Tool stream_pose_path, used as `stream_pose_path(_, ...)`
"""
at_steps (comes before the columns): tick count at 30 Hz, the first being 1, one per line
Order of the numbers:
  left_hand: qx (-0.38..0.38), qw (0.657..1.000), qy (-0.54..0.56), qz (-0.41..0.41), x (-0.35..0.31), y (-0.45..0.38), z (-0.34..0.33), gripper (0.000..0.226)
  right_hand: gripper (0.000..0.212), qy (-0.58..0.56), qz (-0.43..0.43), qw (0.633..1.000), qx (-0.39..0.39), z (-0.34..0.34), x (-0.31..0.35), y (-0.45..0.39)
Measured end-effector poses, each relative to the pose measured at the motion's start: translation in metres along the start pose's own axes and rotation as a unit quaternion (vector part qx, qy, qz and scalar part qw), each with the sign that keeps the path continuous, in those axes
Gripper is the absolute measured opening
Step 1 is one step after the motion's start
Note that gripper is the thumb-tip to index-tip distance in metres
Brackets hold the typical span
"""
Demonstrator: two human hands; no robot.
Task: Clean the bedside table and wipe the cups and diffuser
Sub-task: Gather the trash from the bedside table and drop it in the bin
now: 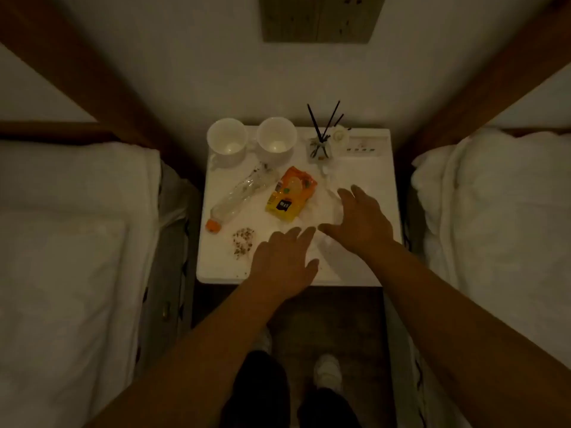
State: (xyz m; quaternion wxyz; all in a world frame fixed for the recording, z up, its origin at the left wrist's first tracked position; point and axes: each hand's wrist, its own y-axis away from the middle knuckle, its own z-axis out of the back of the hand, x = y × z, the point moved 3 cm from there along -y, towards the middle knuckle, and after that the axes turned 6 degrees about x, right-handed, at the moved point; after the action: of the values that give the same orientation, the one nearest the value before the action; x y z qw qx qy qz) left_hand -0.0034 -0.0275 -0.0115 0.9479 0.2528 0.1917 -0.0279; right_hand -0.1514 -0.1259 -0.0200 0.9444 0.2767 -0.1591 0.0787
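Note:
A white bedside table stands between two beds. Two white cups sit at its back left. A glass reed diffuser with dark sticks stands at the back, right of the cups. A crushed clear bottle with an orange cap lies on the left. An orange snack packet lies in the middle on crumpled white tissue. Crumbs are scattered at the front left. My left hand hovers open over the front edge. My right hand is spread open over the tissue.
White-covered beds flank the table on the left and right. A switch panel is set in the table's back right. A wall socket plate hangs above. My shoes stand on dark floor below.

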Motion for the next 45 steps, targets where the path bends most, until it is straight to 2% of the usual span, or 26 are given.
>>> stream_pose_path(2,-0.002,0.999,-0.045,-0.018,0.002,-0.009,-0.011,0.065,0.107,0.030,-0.009,0.999,0.022,-0.011,0.000,-0.014)
stream_pose_path(5,-0.007,0.999,-0.034,-0.020,0.014,-0.022,-0.033,0.065,0.113,0.061,-0.005,0.997,0.045,-0.034,-0.002,-0.037)
stream_pose_path(9,-0.028,0.996,0.084,-0.003,0.021,-0.034,-0.042,0.070,0.096,0.078,0.027,0.997,0.004,-0.048,-0.007,-0.045)
stream_pose_path(11,-0.019,0.992,0.128,-0.002,0.022,-0.036,-0.044,0.077,0.083,0.050,0.041,0.997,-0.032,-0.049,-0.007,-0.039)
stream_pose_path(14,-0.004,0.981,0.193,-0.009,0.023,-0.038,-0.050,0.078,0.069,-0.003,0.055,0.998,-0.031,-0.054,-0.003,-0.032)
stream_pose_path(17,-0.008,0.954,0.299,-0.017,0.021,-0.044,-0.051,0.069,0.067,-0.037,0.081,0.996,-0.011,-0.056,0.001,-0.025)
stream_pose_path(20,-0.038,0.899,0.434,-0.047,0.015,-0.049,-0.046,0.060,0.075,-0.008,0.110,0.993,0.029,-0.061,0.002,-0.015)
stream_pose_path(22,-0.015,0.867,0.498,-0.017,0.014,-0.052,-0.045,0.055,0.072,0.025,0.120,0.992,0.037,-0.064,0.002,-0.008)
stream_pose_path(23,0.000,0.862,0.507,-0.007,0.014,-0.052,-0.045,0.053,0.065,0.038,0.121,0.992,0.028,-0.065,0.003,-0.007)
stream_pose_path(24,0.011,0.863,0.504,-0.009,0.014,-0.051,-0.044,0.052,0.055,0.045,0.122,0.991,0.015,-0.064,0.002,-0.007)
stream_pose_path(26,0.008,0.914,0.405,-0.031,0.016,-0.046,-0.034,0.051,0.039,0.039,0.118,0.992,-0.001,-0.063,0.000,-0.009)
stream_pose_path(28,-0.066,0.971,0.222,-0.065,0.022,-0.040,-0.019,0.044,0.032,0.014,0.108,0.994,-0.008,-0.062,-0.003,-0.012)
stream_pose_path(29,-0.101,0.978,0.167,-0.069,0.026,-0.036,-0.011,0.040,0.029,-0.003,0.099,0.995,-0.017,-0.060,-0.005,-0.013)
stream_pose_path(31,-0.152,0.975,0.152,-0.051,0.041,-0.033,0.007,0.036,0.025,-0.058,0.082,0.994,-0.046,-0.056,-0.003,-0.014)
stream_pose_path(34,-0.227,0.967,0.116,-0.006,0.079,-0.037,0.030,0.036,0.032,-0.179,0.074,0.976,-0.094,-0.043,0.013,-0.017)
stream_pose_path(36,-0.242,0.969,0.027,0.047,0.104,-0.046,0.041,0.041,0.029,-0.180,0.089,0.969,-0.148,-0.035,0.029,-0.021)
stream_pose_path(38,-0.207,0.972,-0.055,0.093,0.122,-0.057,0.044,0.050,0.025,-0.130,0.092,0.974,-0.162,-0.033,0.044,-0.029)
stream_pose_path(40,-0.149,0.981,-0.057,0.110,0.131,-0.065,0.040,0.059,0.034,-0.089,0.085,0.983,-0.138,-0.039,0.054,-0.043)
stream_pose_path(42,-0.115,0.987,-0.010,0.114,0.133,-0.069,0.033,0.064,0.047,-0.063,0.080,0.991,-0.087,-0.049,0.061,-0.058)
stream_pose_path(45,-0.127,0.985,0.056,0.104,0.132,-0.072,0.029,0.064,0.048,-0.057,0.046,0.997,-0.004,-0.061,0.064,-0.078)
